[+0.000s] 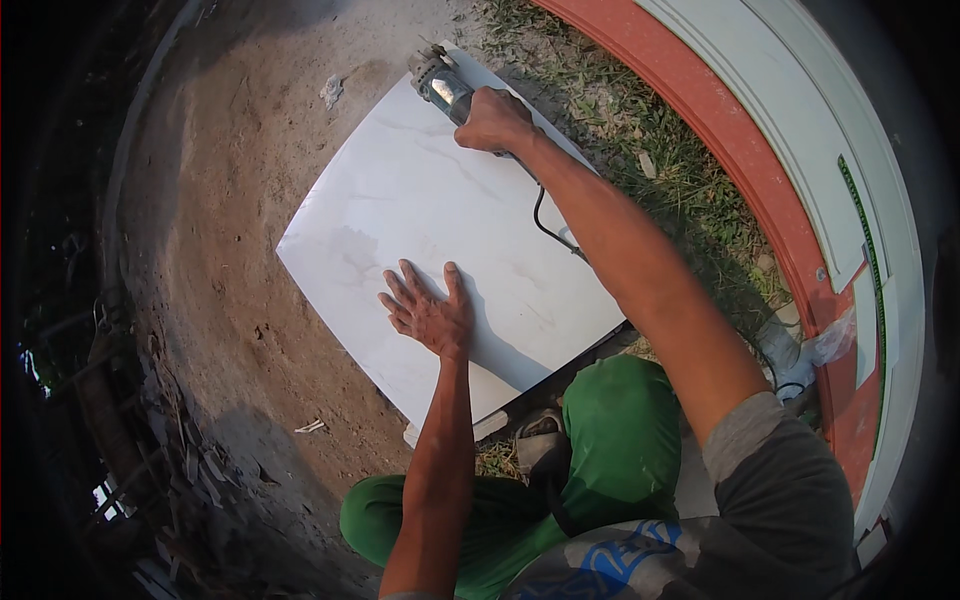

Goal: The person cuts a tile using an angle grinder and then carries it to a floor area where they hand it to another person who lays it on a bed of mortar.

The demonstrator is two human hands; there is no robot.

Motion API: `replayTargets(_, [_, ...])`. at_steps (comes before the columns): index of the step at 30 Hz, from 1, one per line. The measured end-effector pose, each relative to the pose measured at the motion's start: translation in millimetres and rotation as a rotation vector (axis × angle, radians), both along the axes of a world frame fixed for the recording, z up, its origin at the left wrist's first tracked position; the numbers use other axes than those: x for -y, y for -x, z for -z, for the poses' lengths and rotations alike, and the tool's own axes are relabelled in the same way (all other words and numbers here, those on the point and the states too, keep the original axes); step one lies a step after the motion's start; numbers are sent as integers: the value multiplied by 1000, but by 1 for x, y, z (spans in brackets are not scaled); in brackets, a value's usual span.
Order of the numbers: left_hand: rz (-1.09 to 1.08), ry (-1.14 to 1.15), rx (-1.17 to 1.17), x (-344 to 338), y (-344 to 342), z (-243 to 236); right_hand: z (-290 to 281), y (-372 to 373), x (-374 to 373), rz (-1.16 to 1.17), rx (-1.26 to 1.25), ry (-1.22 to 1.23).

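Observation:
A large white tile with faint grey veining lies flat in front of me. My left hand rests on its near part, palm down with the fingers spread. At the tile's far corner, my right hand is wrapped round the body of a green-and-grey handheld power cutter. The tool's metal head lies over the tile's far edge; whether its disc touches the tile I cannot tell. A black cord runs from the tool's rear across the tile and passes under my right forearm.
Bare brown soil spreads to the left, with small scraps on it. Grass grows along the right, beside a red-and-white wall base. A clear plastic bag lies by the wall. Dark debris is piled at lower left.

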State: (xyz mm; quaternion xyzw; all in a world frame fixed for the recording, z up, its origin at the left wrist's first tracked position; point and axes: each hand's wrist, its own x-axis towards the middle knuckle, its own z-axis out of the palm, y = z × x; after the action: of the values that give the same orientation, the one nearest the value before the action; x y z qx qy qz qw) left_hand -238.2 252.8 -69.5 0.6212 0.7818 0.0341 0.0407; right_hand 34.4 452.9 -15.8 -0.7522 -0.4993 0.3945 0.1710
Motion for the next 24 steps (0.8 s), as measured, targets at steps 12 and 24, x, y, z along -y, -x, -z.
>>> replayTargets(12, [-19, 18, 53, 0, 2, 2, -2, -4, 19, 0, -9, 12])
replayTargets(24, [-7, -22, 4, 1, 5, 10, -1, -6, 38, 26, -28, -14])
